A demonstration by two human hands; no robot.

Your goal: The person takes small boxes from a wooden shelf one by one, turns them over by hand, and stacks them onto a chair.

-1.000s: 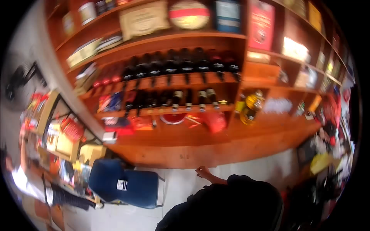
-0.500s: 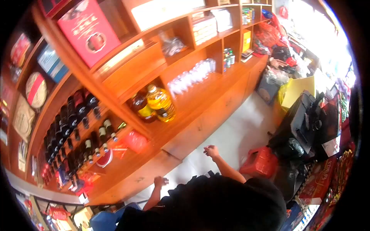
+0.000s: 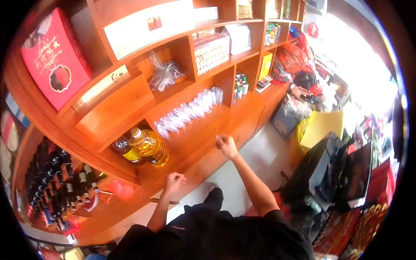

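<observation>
My left hand (image 3: 174,183) is in front of the wooden cabinet, its fingers loosely bent and apart, with nothing seen in it. It is nearest to a large bottle of yellow oil (image 3: 151,149) on the counter. Beside that stands a darker bottle (image 3: 126,149) with a yellow label. Farther right, my right hand (image 3: 226,146) reaches out over the counter's front edge, fingers loosely curled, and no object shows in it. Beyond it, a row of clear plastic-wrapped cups or glasses (image 3: 188,113) lies on the counter.
Wine bottles (image 3: 56,177) fill the rack at left. A red gift box (image 3: 56,60) and a bag of dark items (image 3: 164,73) sit on upper shelves. Small cans (image 3: 241,86) stand on the counter. Black equipment (image 3: 314,173) and piled bags (image 3: 299,56) line the right side.
The view has moved closer to the cabinet and turned. Both forearms now stretch farther forward, the right hand now over the counter edge. A leg and shoe have come into view.
</observation>
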